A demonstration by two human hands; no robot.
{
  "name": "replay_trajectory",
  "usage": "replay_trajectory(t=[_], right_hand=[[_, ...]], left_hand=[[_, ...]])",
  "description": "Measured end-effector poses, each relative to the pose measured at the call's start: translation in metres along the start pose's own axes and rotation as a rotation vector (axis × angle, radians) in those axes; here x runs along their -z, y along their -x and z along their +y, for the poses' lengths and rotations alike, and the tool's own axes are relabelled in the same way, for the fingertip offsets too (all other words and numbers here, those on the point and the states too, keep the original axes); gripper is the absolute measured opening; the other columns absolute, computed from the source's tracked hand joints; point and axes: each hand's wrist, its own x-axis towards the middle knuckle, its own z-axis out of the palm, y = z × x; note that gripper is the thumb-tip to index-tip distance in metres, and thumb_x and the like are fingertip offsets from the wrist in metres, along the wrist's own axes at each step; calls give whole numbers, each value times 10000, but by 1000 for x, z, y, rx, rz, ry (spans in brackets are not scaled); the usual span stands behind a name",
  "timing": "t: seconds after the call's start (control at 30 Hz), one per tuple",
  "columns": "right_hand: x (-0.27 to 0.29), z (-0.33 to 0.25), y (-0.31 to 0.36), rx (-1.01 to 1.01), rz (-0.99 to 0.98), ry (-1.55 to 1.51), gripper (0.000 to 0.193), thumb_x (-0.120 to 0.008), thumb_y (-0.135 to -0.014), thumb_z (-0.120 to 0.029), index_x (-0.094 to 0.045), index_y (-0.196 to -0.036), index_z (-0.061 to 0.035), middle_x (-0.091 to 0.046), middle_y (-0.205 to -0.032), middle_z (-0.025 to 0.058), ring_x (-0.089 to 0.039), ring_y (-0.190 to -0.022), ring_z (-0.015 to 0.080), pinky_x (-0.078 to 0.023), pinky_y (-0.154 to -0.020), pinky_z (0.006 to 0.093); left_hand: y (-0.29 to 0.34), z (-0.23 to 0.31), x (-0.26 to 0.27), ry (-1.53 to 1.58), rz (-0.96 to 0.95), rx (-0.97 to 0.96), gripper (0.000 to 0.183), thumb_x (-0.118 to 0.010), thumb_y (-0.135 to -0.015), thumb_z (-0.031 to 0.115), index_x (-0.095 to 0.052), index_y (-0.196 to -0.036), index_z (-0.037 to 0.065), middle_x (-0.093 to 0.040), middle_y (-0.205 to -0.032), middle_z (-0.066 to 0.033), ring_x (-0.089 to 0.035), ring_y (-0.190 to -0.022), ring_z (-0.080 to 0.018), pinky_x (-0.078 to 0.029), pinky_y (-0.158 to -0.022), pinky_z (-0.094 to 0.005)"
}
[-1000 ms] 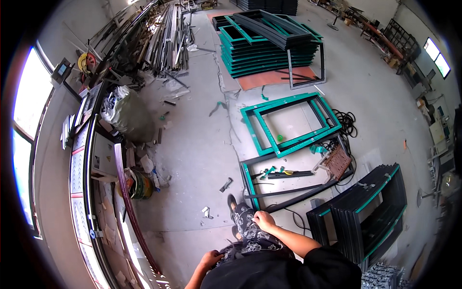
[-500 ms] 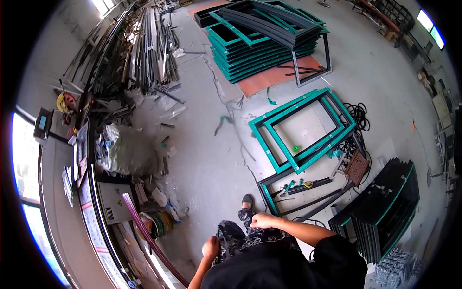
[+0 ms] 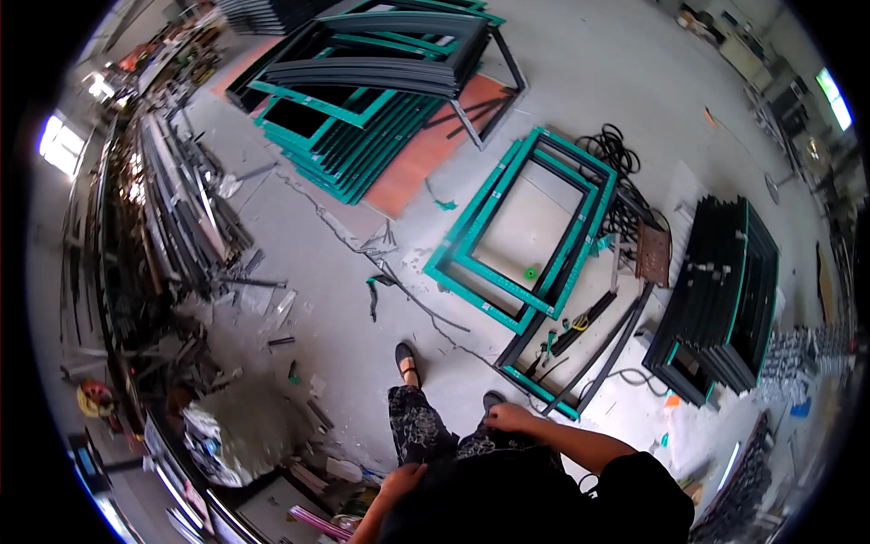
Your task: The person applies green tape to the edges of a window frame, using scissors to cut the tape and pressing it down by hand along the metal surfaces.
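Observation:
My right hand [image 3: 509, 417] hangs in front of my dark patterned trousers [image 3: 417, 424], fingers curled into a loose fist with nothing visible in them. Against my black shirt, lower down, is my left hand [image 3: 401, 480]; its fingers also look curled, with nothing showing in them. Both hands are apart from the workpieces. Nearest to the right hand is a dark frame with a green edge [image 3: 566, 410] on the floor. Two overlapping green rectangular frames [image 3: 485, 306] lie partly over it. A small green roll [image 3: 531, 273] shows inside their opening.
A tall stack of green and dark frames [image 3: 340, 177] stands ahead on an orange sheet [image 3: 399, 181]. Upright dark frames [image 3: 711, 299] lean together at right. Metal bars [image 3: 181, 195] and a bulky pale sack [image 3: 245, 431] line the left. Black cable [image 3: 616, 150] lies coiled behind the green frames.
My view has swung to the right, and the frames now sit further left in it. One foot has stepped forward; both shoes now show. Both hands remain in front of my body.

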Motion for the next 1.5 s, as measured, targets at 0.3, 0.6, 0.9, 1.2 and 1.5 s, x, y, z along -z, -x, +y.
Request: replay_trajectory(t=[0.3, 0.6, 0.9, 1.2, 1.5], right_hand=[[47, -97, -12, -144, 232, -341, 452, -623, -872, -491, -699, -966, -56, -692, -916, 177, -658, -888, 346, -507, -784, 425], [72, -100, 9, -61, 59, -821, 509, -646, -886, -513, -663, -1087, -45, -678, -1006, 115, -618, -959, 213, -471, -853, 349], [130, -77, -89, 250, -220, -872, 506, -584, -928, -418, -621, -1196, 9, -669, -1110, 184, -621, -1045, 263, -466, -916, 383], [158, -57, -161, 516, -395, -1251, 565, -525, -991, -451, -577, -1297, 21, -623, -1265, 140, -543, -1186, 221, -392, -1028, 354], [219, -57, -281, 394, -511, -1499, 440, -550, -984, -463, -584, -1168, -65, -643, -859, 54, -634, -771, 157, -549, -677, 334]], left_hand=[[-101, 99, 280, -245, -431, -123, 549, -454, -969, 529, -675, -1128, 52, -686, -1071, -214, -629, -1077, -378, -491, -921, -471], [-238, 142, 345, -526, -571, -290, 505, -479, -969, 509, -688, -1025, 54, -674, -873, -186, -634, -862, -359, -492, -760, -475], [-287, 274, 410, -487, -727, -4, 467, -472, -986, 477, -676, -1056, 62, -688, -891, -159, -648, -862, -311, -500, -747, -437], [-384, 368, 469, -491, -828, 218, 431, -464, -1003, 444, -663, -1088, 71, -702, -909, -132, -662, -863, -263, -508, -735, -399], [-558, 412, 491, -594, -1031, 406, 396, -457, -1020, 412, -650, -1119, 80, -716, -928, -105, -676, -863, -215, -516, -722, -361]])
